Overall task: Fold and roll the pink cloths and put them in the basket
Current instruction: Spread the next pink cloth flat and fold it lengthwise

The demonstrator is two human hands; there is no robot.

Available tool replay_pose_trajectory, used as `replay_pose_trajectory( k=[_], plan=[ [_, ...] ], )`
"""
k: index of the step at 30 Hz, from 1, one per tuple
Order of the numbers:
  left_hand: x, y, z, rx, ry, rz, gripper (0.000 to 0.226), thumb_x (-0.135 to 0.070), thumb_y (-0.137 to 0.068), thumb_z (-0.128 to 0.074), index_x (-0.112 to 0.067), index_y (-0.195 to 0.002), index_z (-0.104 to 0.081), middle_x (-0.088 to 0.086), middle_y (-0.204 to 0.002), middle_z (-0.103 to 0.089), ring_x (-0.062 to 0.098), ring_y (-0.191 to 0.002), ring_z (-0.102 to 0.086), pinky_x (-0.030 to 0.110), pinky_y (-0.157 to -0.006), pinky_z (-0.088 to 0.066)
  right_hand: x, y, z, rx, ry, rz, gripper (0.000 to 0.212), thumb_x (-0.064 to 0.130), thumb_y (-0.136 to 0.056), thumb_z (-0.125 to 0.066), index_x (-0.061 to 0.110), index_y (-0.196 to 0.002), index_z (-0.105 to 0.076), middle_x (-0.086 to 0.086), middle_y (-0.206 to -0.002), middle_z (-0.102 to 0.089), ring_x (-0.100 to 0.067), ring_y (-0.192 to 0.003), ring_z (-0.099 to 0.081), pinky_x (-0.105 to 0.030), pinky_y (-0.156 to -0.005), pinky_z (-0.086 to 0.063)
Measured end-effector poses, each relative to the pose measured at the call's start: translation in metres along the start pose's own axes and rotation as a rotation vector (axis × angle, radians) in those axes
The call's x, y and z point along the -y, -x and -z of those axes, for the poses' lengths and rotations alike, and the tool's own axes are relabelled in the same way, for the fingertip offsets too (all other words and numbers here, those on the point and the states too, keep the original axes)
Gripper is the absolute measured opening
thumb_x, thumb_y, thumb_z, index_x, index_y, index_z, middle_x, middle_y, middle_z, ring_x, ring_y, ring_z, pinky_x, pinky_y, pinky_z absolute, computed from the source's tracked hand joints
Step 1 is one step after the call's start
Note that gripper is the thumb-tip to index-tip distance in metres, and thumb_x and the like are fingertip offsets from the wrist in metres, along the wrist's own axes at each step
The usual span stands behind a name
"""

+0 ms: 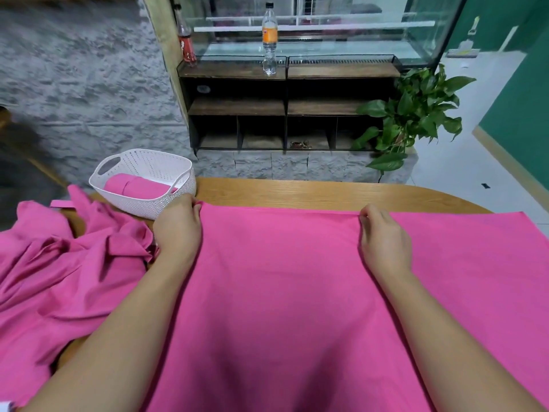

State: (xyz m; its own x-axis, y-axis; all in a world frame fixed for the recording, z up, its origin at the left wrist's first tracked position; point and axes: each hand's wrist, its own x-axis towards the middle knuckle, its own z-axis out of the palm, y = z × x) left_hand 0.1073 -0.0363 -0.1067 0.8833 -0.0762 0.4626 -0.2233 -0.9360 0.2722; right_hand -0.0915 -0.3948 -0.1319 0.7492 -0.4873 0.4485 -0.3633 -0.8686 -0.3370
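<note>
We are pinching the far edge of the pink cloth (282, 292), spread flat on the table (326, 191) beside the basket (142, 156), in our curled left hand (178, 224) and right hand (383, 233), aiming for even tension and a square fold.

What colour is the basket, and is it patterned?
White, its walls perforated with small holes; the basket shows best in the head view.

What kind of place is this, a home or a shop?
Probably a small café or shop, though I am not sure: a glass display case stands above dark wooden shelves, a drink bottle stands in front of it, and a leafy plant grows beside.
</note>
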Motion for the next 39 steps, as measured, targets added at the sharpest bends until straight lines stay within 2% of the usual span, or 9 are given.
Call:
replay_pose_trajectory(
  k=[4, 14, 21, 27, 31, 34, 39],
  plan=[
    [0.003, 0.003, -0.006, 0.024, -0.062, -0.047, 0.015, -0.029, -0.098, -0.066, -0.016, -0.101, -0.071, 0.012, -0.098, -0.066, 0.041, -0.081, -0.067, 0.045, -0.059, -0.049, 0.001, 0.002, 0.002, -0.022, -0.01, 0.007, 0.008, 0.024, -0.107, -0.05, 0.02, -0.101, -0.053, -0.006, -0.093, -0.062, -0.039, -0.077, -0.062, -0.042, -0.056, -0.048],
    [0.008, 0.003, -0.01, 0.017, -0.077, 0.002, 0.015, -0.024, -0.097, -0.066, -0.011, -0.098, -0.074, 0.017, -0.091, -0.068, 0.043, -0.078, -0.067, 0.043, -0.061, -0.047, 0.011, -0.013, 0.018, -0.074, 0.03, 0.019, 0.013, 0.026, -0.107, -0.048, 0.021, -0.098, -0.057, -0.004, -0.09, -0.059, -0.038, -0.077, -0.06, -0.041, -0.057, -0.044],
    [0.01, 0.002, -0.011, -0.01, -0.059, -0.014, 0.018, -0.025, -0.099, -0.065, -0.012, -0.103, -0.077, 0.017, -0.094, -0.069, 0.044, -0.078, -0.067, 0.045, -0.063, -0.049, -0.002, -0.022, 0.0, 0.057, 0.038, -0.013, 0.011, 0.028, -0.105, -0.054, 0.023, -0.1, -0.063, -0.004, -0.09, -0.058, -0.038, -0.073, -0.062, -0.037, -0.058, -0.041],
    [0.013, -0.002, -0.011, -0.002, -0.126, -0.072, 0.018, -0.028, -0.101, -0.063, -0.012, -0.098, -0.073, 0.012, -0.09, -0.062, 0.042, -0.069, -0.065, 0.041, -0.055, -0.041, -0.004, -0.021, -0.002, 0.042, 0.018, -0.007, 0.008, 0.024, -0.102, -0.058, 0.021, -0.098, -0.065, -0.003, -0.089, -0.057, -0.037, -0.07, -0.06, -0.036, -0.055, -0.04],
    [0.017, -0.004, -0.009, -0.006, -0.152, -0.123, 0.017, -0.029, -0.102, -0.063, -0.016, -0.103, -0.073, 0.01, -0.092, -0.06, 0.042, -0.066, -0.064, 0.042, -0.053, -0.044, -0.006, -0.02, -0.002, 0.003, -0.033, 0.005, 0.005, 0.026, -0.103, -0.061, 0.023, -0.099, -0.064, -0.002, -0.091, -0.058, -0.037, -0.072, -0.061, -0.038, -0.055, -0.045],
    [0.014, -0.005, -0.011, 0.009, -0.179, -0.131, 0.017, -0.027, -0.101, -0.063, -0.012, -0.097, -0.071, 0.011, -0.091, -0.061, 0.043, -0.067, -0.064, 0.043, -0.053, -0.042, -0.007, -0.021, -0.002, -0.015, -0.053, 0.02, 0.005, 0.029, -0.103, -0.061, 0.025, -0.1, -0.063, 0.0, -0.09, -0.057, -0.035, -0.073, -0.06, -0.038, -0.056, -0.047],
    [0.013, -0.007, -0.011, 0.039, -0.225, -0.151, 0.015, -0.022, -0.1, -0.062, -0.008, -0.095, -0.066, 0.015, -0.093, -0.061, 0.044, -0.068, -0.064, 0.041, -0.052, -0.036, -0.008, -0.023, -0.006, 0.028, -0.018, 0.003, 0.004, 0.025, -0.101, -0.063, 0.025, -0.098, -0.065, 0.001, -0.087, -0.055, -0.033, -0.077, -0.06, -0.035, -0.057, -0.039]
  ],
)
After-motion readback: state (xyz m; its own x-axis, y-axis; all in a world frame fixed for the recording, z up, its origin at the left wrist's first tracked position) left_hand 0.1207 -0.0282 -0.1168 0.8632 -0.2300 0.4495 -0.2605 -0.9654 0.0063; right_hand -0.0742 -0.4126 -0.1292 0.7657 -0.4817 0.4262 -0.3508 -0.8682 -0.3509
